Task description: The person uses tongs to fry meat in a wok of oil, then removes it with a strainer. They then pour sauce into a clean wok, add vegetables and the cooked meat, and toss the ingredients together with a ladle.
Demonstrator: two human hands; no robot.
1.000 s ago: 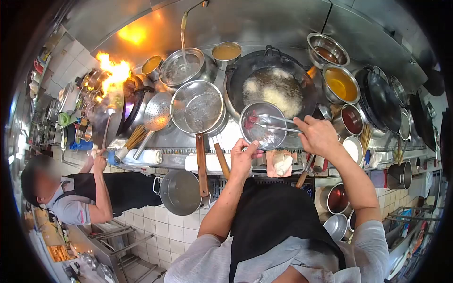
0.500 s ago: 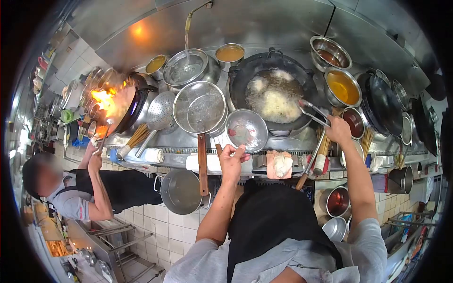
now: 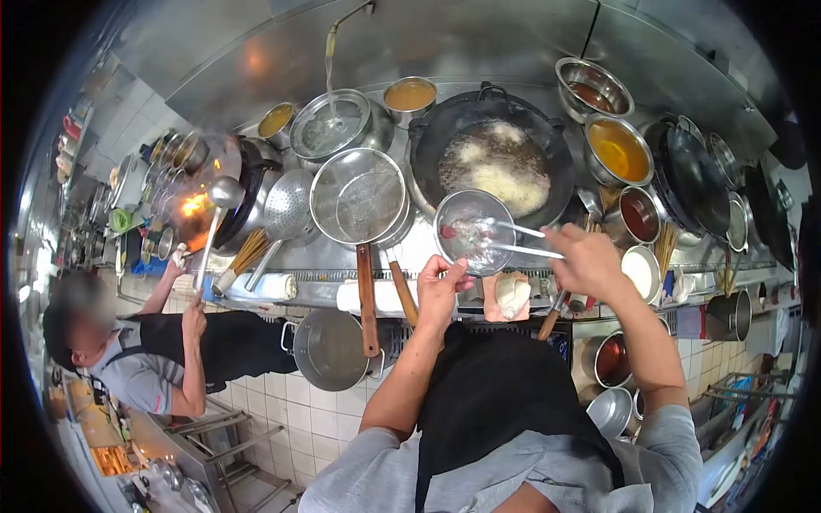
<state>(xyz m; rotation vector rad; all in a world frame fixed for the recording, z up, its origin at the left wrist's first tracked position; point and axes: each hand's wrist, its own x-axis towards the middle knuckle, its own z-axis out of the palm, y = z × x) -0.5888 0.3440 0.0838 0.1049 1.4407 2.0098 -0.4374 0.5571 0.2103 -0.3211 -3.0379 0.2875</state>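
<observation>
My left hand (image 3: 440, 291) pinches the near rim of a small metal bowl (image 3: 457, 205), tilted toward me at the front edge of a black wok (image 3: 428, 141). Reddish bits and a pale wet residue lie in the bowl. Metal tongs (image 3: 530, 252) are gripped in my right hand (image 3: 588, 261), their tips inside the bowl. Whether the tips pinch anything is too blurred to tell. Behind the bowl, pale battered food (image 3: 520, 190) bubbles in the wok's oil.
A wire strainer (image 3: 366, 248) with a wooden handle rests left of the wok, beside a perforated skimmer (image 3: 289, 205). Water runs into a covered pot (image 3: 376, 128). Bowls of yellow liquid (image 3: 617, 154) and red liquid (image 3: 640, 214) stand right. A co-worker (image 3: 154, 359) holds a ladle (image 3: 214, 227) near flames.
The tongs have left the frying food and now reach into the bowl. My left hand has shifted the bowl right, toward the wok. The co-worker's ladle has risen into view and the flames are smaller.
</observation>
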